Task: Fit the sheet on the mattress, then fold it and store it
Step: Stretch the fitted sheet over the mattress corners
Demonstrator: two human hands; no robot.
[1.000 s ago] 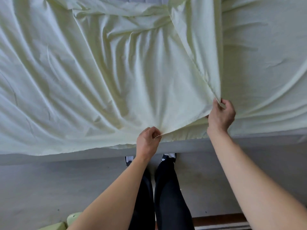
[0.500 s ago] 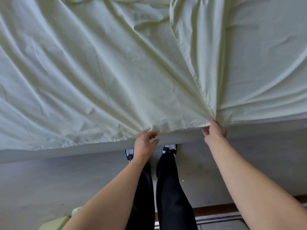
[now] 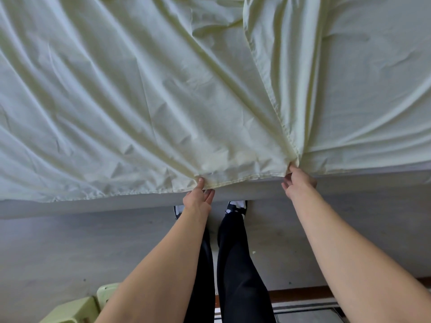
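Pale yellow-green cotton sheet (image 3: 144, 108) spread wrinkled over mattress (image 3: 116, 205), hem lying along near edge of bed. Folded-over flap's corner gathered at near edge, right of centre. Left hand (image 3: 198, 197) pinches hem between thumb and fingers at near edge, middle. Right hand (image 3: 299, 180) pinches flap corner, fingers curled round fabric. Grey floor (image 3: 70, 248) below; 2 black-trousered legs (image 3: 238, 264) between forearms. Pale green plastic stool (image 3: 77, 308) at bottom left.

We cannot see the mattress (image 3: 233, 194) top beneath the sheet (image 3: 140, 101), which runs off the frame on three sides, nor the fingertips of our left hand (image 3: 197, 198) and right hand (image 3: 299, 181) tucked under its hem.
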